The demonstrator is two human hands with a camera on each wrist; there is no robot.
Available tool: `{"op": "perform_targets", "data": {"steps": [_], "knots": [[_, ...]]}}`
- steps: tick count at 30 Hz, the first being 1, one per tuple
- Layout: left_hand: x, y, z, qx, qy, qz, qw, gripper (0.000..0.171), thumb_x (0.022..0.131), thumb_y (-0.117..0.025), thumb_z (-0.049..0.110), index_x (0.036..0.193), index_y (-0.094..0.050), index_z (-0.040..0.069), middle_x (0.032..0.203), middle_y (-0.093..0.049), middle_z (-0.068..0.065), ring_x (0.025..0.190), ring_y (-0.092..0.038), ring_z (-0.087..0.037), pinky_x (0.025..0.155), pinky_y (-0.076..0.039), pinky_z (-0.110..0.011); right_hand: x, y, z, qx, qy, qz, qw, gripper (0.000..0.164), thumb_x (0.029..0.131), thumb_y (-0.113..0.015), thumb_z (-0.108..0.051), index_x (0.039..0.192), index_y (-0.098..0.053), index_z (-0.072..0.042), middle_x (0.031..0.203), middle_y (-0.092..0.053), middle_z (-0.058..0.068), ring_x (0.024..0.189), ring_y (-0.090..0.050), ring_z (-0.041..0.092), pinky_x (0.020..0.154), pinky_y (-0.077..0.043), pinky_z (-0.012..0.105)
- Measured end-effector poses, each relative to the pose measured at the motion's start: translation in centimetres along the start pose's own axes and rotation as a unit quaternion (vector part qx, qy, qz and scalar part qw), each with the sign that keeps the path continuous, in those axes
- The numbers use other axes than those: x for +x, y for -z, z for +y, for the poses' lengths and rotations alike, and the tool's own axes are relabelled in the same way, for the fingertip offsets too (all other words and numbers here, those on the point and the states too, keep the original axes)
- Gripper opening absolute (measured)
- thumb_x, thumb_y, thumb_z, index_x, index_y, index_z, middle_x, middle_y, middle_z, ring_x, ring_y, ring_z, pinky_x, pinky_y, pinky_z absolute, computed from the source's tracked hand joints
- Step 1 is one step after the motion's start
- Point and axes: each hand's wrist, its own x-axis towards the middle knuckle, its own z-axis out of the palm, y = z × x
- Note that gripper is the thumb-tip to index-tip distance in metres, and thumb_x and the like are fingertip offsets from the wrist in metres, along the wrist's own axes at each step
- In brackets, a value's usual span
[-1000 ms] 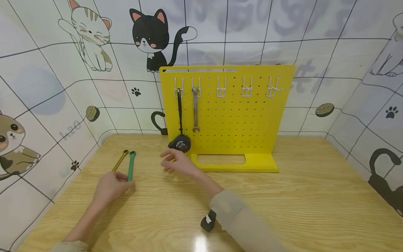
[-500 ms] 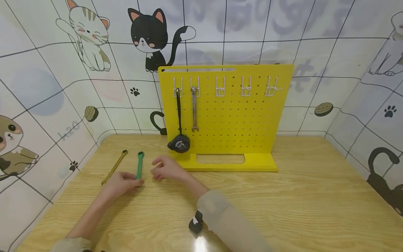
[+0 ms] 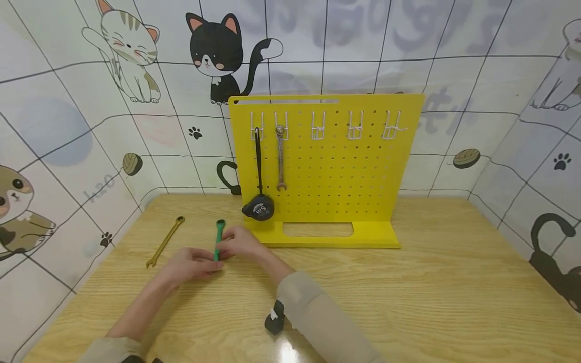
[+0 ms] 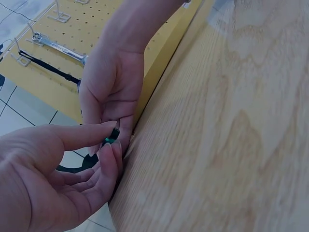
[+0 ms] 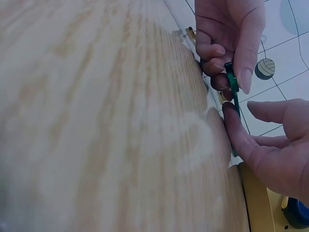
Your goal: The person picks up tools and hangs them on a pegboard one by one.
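Pinching the green wrench [image 3: 220,232]

Head view: the left hand [image 3: 192,264] grips the green wrench's near end, just left of the board [image 3: 333,176]; the right hand [image 3: 240,243] covers part of the shaft. Left wrist view: only a tip shows. Right wrist view: the right hand's thumb is spread clear of the green wrench; finger contact is hard to tell. The tape [image 5: 297,215] is cut off.

Pale walls [image 3: 354,43] ruled with thin dark lines [image 3: 323,61] stand behind and on both sides of the worktop [image 3: 454,277]. Cartoon cats [image 3: 215,45], paw prints [image 3: 195,132] and yarn balls [image 3: 466,158] are printed on them. The worktop is light wood grain; a white glare [image 3: 288,351] shines low in the head view.
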Motion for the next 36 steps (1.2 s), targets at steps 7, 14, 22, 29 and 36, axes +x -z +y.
{"op": "perform_targets", "data": {"steps": [7,14,22,29,36], "knots": [[0.3,-0.1,0.1,-0.025,-0.012,-0.028,0.9992,0.053,0.092,-0.075,0.015,0.125,-0.051,-0.018,0.106,-0.072,-0.014,0.095,-0.069,-0.019,0.081,-0.058,-0.032,-0.1,0.1,0.2,0.024,-0.002,0.043,0.999,0.011,0.094,-0.069,-0.003,0.095,-0.068,0.008,0.079,-0.072,0.012,0.076,-0.074,0.024,0.07,-0.059,0.027],[0.6,-0.5,0.5,-0.029,-0.022,-0.04,0.9985,0.05,0.091,-0.076,0.014,0.123,-0.052,-0.017,0.098,-0.072,-0.01,0.09,-0.068,-0.017,0.08,-0.058,-0.032,0.0,0.4,0.2,0.056,0.005,0.083,0.995,0.023,0.093,-0.071,-0.001,0.113,-0.066,0.007,0.084,-0.073,0.008,0.072,-0.073,0.026,0.067,-0.06,0.029],[1.0,-0.9,0.8,-0.029,-0.033,-0.037,0.9983,0.04,0.093,-0.075,0.018,0.116,-0.059,-0.011,0.098,-0.072,-0.01,0.091,-0.067,-0.019,0.082,-0.057,-0.033,-0.6,1.2,-1.3,0.073,0.068,0.1,0.99,0.032,0.091,-0.072,0.002,0.121,-0.061,0.004,0.088,-0.074,0.012,0.076,-0.072,0.037,0.07,-0.061,0.036],[1.3,-1.1,1.2,-0.017,-0.068,-0.028,0.9972,0.033,0.094,-0.074,0.018,0.109,-0.062,-0.008,0.093,-0.07,-0.008,0.091,-0.067,-0.02,0.084,-0.057,-0.034,-1.6,2.2,-2.1,0.078,0.118,0.097,0.985,0.034,0.091,-0.073,0.001,0.123,-0.062,0.001,0.087,-0.074,0.012,0.076,-0.071,0.042,0.074,-0.061,0.047],[1.6,-1.9,2.2,-0.023,-0.079,-0.006,0.9965,0.031,0.093,-0.074,0.016,0.108,-0.063,-0.008,0.098,-0.069,-0.009,0.094,-0.067,-0.021,0.089,-0.057,-0.038,-2.6,3.2,-2.4,0.091,0.157,0.109,0.977,0.033,0.091,-0.073,0.001,0.122,-0.063,-0.003,0.089,-0.073,0.013,0.073,-0.072,0.034,0.073,-0.061,0.041]]}}
